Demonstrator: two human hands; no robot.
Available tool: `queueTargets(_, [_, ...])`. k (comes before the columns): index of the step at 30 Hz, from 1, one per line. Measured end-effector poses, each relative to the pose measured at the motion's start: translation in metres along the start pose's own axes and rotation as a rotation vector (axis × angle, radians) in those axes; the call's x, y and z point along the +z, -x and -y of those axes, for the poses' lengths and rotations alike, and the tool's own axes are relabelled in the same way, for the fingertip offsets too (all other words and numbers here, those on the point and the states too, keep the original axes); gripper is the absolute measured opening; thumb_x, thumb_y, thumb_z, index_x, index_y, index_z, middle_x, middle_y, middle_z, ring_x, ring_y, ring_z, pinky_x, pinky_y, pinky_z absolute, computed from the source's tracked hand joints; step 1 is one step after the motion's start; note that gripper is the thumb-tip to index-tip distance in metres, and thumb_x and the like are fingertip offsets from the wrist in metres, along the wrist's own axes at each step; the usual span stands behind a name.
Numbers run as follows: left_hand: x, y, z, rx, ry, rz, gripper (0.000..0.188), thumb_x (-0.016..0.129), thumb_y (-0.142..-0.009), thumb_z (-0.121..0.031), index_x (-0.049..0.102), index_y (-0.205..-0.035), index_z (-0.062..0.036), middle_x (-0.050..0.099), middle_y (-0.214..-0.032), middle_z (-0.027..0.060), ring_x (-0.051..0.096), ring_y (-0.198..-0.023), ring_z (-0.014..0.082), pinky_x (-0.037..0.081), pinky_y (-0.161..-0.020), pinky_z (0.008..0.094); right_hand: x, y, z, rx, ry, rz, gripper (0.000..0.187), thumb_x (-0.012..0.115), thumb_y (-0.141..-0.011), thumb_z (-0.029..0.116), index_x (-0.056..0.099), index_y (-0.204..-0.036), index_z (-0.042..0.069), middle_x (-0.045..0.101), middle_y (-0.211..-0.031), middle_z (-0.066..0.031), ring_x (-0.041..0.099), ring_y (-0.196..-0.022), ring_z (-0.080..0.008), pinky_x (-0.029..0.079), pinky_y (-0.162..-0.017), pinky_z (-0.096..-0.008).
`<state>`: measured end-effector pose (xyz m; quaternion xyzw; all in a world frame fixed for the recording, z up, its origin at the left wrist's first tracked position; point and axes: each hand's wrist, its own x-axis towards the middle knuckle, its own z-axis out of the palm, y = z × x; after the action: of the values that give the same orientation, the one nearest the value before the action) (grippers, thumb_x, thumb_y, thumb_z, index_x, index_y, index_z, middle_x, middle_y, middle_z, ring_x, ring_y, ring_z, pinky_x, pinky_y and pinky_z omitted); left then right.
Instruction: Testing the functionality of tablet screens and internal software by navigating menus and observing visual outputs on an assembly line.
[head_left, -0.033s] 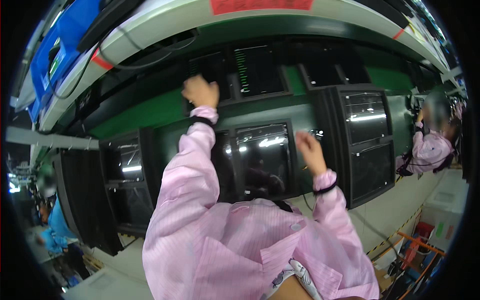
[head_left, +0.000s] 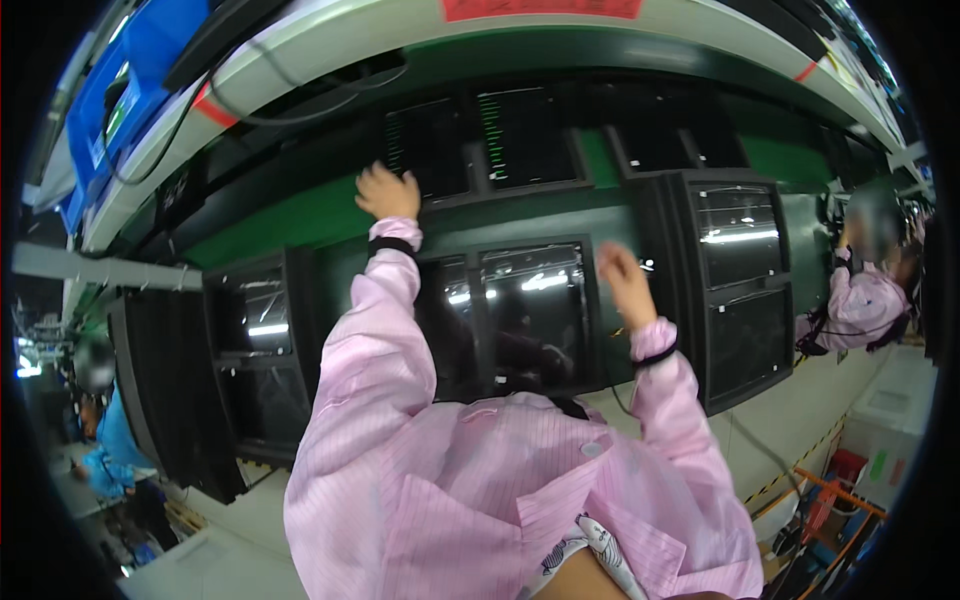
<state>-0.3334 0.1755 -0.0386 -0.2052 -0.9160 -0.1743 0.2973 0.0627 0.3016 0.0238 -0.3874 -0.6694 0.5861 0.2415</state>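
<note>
My left hand (head_left: pixel 387 192) reaches over the green bench with its fingers spread, holding nothing. It is nearest to the left side of a far black tray (head_left: pixel 472 165) with two dark screens; rows of small green marks glow on these screens. Right in front of me lies another black tray with two glossy dark panels, the right panel (head_left: pixel 535 315) reflecting the ceiling lights. My right hand (head_left: pixel 624 280) hovers just right of this panel, its fingers loosely bent and apart, with nothing visible in them.
Stacked black trays with panels (head_left: pixel 738 235) stand at my right, and more trays (head_left: pixel 250 310) at my left. Another two-panel tray (head_left: pixel 655 135) lies far right. A white shelf edge with cables overhangs the back, with a blue bin (head_left: pixel 150 60). People work at both sides.
My left hand has drawn back slightly toward me and left, off the far tray's edge, with its fingers spreading. My right hand has shifted slightly away from me.
</note>
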Motion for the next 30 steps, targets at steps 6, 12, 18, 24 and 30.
queueTargets(6, [0.026,0.005,0.107,-0.409,0.361,0.705,0.077,0.063,-0.078,-0.059,0.054,-0.119,0.0057,0.057,-0.113,0.0268,0.056,-0.103,0.0431,0.045,-0.091,0.0465,0.039,-0.164,-0.068,0.102,0.087,-0.175,0.061,0.061,-0.089,0.024,0.035,-0.14,0.002,0.053,-0.125,-0.0123,0.055,-0.107,-0.0204,0.046,-0.085,-0.0306])
queueTargets(12, [-0.034,-0.039,0.083,-0.648,0.749,0.923,0.084,0.057,-0.081,-0.065,0.052,-0.122,0.0085,0.061,-0.109,0.0161,0.06,-0.09,0.0253,0.05,-0.069,0.0374,0.028,-0.201,-0.045,0.466,-0.341,-0.146,0.042,0.068,-0.083,0.034,0.056,-0.108,0.002,0.046,-0.071,-0.0034,0.046,-0.054,-0.0144,0.036,-0.044,-0.0273])
queueTargets(18, [-0.138,-0.009,0.101,-0.54,1.052,0.673,0.063,0.057,-0.092,-0.046,0.055,-0.118,0.0113,0.063,-0.106,0.0131,0.055,-0.098,0.0176,0.041,-0.088,0.0275,0.003,-0.13,0.069,0.371,-0.309,0.029,0.031,0.065,-0.083,0.031,0.053,-0.088,0.003,0.037,-0.058,0.001,0.034,-0.045,-0.0069,0.022,-0.04,-0.0233])
queueTargets(24, [-0.278,0.103,0.145,-0.675,0.967,0.772,0.06,0.054,-0.094,-0.043,0.052,-0.123,0.01,0.062,-0.115,0.0152,0.054,-0.107,0.0189,0.04,-0.093,0.0281,-0.04,0.081,0.082,0.368,-0.299,0.029,0.02,0.063,-0.087,0.021,0.053,-0.087,0.003,0.043,-0.067,0.0039,0.035,-0.048,-0.0042,0.024,-0.043,-0.022])
queueTargets(30, [-0.279,0.229,0.183,-0.284,0.542,0.653,0.048,0.052,-0.096,-0.034,0.054,-0.119,0.008,0.059,-0.11,0.0243,0.055,-0.103,0.0354,0.042,-0.092,0.0385,-0.048,0.177,-0.017,0.397,-0.107,-0.019,0.032,0.067,-0.085,0.019,0.059,-0.109,-0.002,0.053,-0.075,0.0036,0.043,-0.055,-0.0042,0.033,-0.048,-0.0206])
